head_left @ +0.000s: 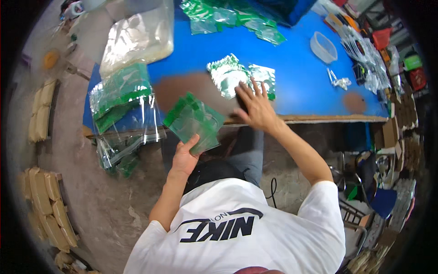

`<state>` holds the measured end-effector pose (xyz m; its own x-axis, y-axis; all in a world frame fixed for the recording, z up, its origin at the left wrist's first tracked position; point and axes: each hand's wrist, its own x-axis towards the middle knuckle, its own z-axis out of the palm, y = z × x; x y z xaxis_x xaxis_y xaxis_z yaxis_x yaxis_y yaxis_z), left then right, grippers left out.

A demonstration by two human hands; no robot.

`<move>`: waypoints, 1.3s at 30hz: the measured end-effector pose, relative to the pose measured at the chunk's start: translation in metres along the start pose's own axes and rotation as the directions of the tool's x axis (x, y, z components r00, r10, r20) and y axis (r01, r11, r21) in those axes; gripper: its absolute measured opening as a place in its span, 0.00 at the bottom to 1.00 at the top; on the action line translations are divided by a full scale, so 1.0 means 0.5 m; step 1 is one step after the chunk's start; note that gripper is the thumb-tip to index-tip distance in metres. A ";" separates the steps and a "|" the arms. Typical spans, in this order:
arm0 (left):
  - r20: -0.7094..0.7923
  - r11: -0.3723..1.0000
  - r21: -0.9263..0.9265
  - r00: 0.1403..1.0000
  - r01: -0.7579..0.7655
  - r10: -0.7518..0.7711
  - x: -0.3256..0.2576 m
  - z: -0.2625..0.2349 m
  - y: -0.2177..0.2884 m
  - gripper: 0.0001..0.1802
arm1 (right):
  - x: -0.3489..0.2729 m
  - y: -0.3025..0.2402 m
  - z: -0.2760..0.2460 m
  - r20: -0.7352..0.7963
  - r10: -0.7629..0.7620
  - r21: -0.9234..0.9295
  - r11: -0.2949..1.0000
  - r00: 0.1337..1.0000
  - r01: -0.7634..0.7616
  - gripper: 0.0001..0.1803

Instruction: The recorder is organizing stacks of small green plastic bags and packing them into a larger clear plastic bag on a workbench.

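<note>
My left hand [186, 155] grips a fanned stack of green-edged clear plastic bags [194, 121] just off the table's near edge. Stretched over the tabletop, my right hand [260, 107] has its fingers apart and its palm down. Its fingertips touch or hover just over a shiny pile of similar bags [228, 75]; I cannot tell which. Against that pile, on its right side, lies another green-edged bag [264, 80], partly behind the fingers.
Green-edged bags [121, 91] overhang the left table corner beside a large clear plastic bag [137, 36]. More green packets [232, 20] lie at the back. A clear plastic tub [323, 47] and small white pieces [338, 81] sit on the blue table [301, 68], near silvery packets [365, 55].
</note>
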<state>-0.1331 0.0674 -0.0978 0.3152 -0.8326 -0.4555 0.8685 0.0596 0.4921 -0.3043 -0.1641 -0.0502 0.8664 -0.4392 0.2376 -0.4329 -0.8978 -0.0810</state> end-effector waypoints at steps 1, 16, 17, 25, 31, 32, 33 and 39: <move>-0.008 1.000 -0.005 1.000 -0.019 0.019 0.008 -0.003 0.000 0.21 | -0.013 -0.019 -0.005 0.084 -0.119 0.032 0.993 0.989 0.116 0.35; 0.046 0.992 0.069 0.993 -0.108 0.105 -0.014 -0.036 -0.012 0.26 | -0.031 -0.133 0.028 -0.058 -0.225 0.359 0.904 0.973 0.231 0.32; 0.055 0.993 0.074 0.994 -0.095 0.091 -0.017 -0.050 -0.010 0.26 | -0.034 -0.128 0.030 -0.104 -0.229 0.395 0.883 0.968 0.252 0.31; 0.388 0.974 -0.228 0.916 -0.006 0.096 -0.034 -0.055 -0.003 0.35 | -0.011 -0.184 -0.007 0.236 0.437 0.955 0.059 0.868 -0.290 0.14; -0.002 0.996 -0.067 0.998 -0.059 0.059 -0.014 -0.059 -0.029 0.27 | 0.049 -0.091 -0.036 0.205 0.554 0.435 0.687 0.806 -0.583 0.25; 0.006 0.997 -0.063 0.999 -0.053 0.053 -0.021 -0.055 -0.030 0.27 | 0.059 -0.035 -0.022 -0.038 0.560 0.249 0.808 0.828 -0.535 0.26; 0.004 0.998 -0.065 1.000 -0.024 0.024 -0.034 -0.054 -0.028 0.27 | 0.058 0.008 0.006 -0.268 0.492 0.033 0.864 0.828 -0.502 0.27; 0.026 0.998 -0.031 0.998 -0.052 0.053 -0.059 -0.044 -0.005 0.27 | 0.022 -0.071 0.042 -0.112 -0.043 0.522 0.847 0.993 0.095 0.20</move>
<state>-0.1360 0.1037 -0.1016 0.3508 -0.8424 -0.4089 0.8623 0.1203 0.4919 -0.2740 -0.1377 -0.0652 0.8511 -0.3937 0.3474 -0.1541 -0.8198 -0.5516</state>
